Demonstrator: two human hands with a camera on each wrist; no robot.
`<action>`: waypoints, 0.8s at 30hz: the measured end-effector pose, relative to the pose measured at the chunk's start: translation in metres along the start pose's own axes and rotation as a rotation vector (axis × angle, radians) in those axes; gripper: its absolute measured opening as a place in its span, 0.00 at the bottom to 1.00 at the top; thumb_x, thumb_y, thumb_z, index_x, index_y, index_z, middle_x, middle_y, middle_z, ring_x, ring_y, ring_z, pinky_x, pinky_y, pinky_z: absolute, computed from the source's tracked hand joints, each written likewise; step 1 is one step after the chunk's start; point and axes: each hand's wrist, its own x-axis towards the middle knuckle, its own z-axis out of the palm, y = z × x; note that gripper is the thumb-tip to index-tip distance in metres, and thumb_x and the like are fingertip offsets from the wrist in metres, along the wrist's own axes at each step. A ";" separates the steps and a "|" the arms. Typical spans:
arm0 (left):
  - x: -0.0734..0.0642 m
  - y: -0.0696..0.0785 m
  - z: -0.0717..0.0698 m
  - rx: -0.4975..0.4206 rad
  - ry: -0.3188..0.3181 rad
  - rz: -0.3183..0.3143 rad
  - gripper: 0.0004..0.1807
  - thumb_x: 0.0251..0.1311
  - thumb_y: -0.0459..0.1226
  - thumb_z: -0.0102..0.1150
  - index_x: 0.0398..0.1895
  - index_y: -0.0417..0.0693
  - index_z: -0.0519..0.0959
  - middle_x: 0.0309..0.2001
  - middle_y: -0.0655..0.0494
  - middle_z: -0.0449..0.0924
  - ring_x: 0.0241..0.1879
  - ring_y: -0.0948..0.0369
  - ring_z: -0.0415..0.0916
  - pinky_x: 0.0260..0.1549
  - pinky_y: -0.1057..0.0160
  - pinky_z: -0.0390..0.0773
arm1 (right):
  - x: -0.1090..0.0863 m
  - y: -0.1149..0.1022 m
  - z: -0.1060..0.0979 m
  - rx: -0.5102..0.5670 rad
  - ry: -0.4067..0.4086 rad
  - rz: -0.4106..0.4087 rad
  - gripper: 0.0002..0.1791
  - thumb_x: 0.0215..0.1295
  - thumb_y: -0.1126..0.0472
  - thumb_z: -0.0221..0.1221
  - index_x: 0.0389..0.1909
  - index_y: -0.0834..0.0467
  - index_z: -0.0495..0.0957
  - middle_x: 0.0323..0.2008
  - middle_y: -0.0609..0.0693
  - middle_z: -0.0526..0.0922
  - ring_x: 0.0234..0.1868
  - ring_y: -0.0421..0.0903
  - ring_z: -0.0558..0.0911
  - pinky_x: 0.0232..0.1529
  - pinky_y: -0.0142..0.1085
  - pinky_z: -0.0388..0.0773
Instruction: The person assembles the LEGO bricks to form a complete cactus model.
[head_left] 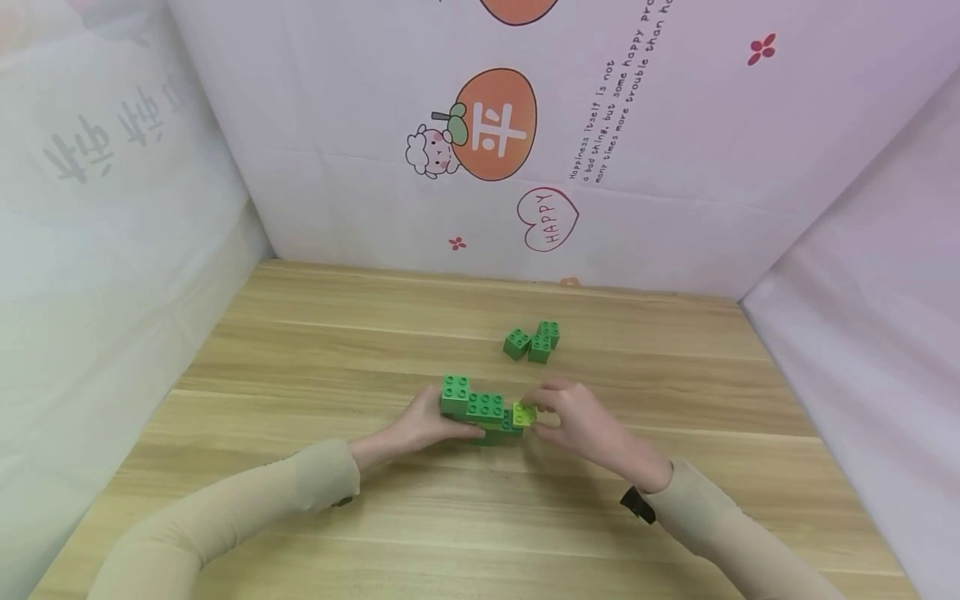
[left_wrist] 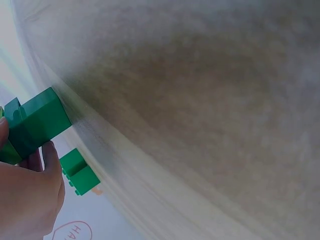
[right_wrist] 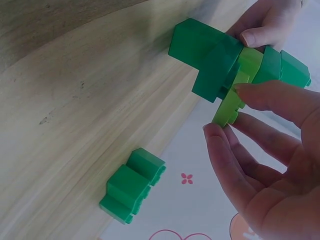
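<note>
We find right hand (head_left: pixel 581 421) pinching lime brick (head_left: pixel 523 415) | brick at right end of green assembly (head_left: pixel 485 406), long axis left-to-right | left hand (head_left: pixel 427 423) grips left end

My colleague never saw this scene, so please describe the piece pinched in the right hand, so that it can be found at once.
Over the wooden table, find the green brick assembly in the left hand. At its right end in the head view, the right hand pinches a small studded piece. Thin and lime-coloured, it differs from the darker, thicker bricks beside it.
</note>
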 end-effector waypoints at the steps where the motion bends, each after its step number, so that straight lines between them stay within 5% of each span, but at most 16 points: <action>1: 0.000 0.000 0.000 0.000 -0.002 0.000 0.28 0.48 0.33 0.75 0.55 0.44 0.79 0.53 0.47 0.85 0.55 0.53 0.83 0.60 0.64 0.80 | 0.000 0.000 0.000 0.002 -0.010 0.007 0.16 0.49 0.69 0.71 0.42 0.61 0.84 0.38 0.54 0.87 0.36 0.45 0.85 0.37 0.31 0.86; 24: 0.000 0.000 0.000 0.000 0.004 -0.010 0.27 0.49 0.32 0.75 0.55 0.45 0.78 0.53 0.48 0.85 0.54 0.54 0.83 0.58 0.65 0.80 | 0.001 0.003 -0.001 0.034 -0.044 -0.016 0.17 0.49 0.70 0.71 0.43 0.62 0.83 0.38 0.54 0.87 0.35 0.48 0.85 0.35 0.30 0.85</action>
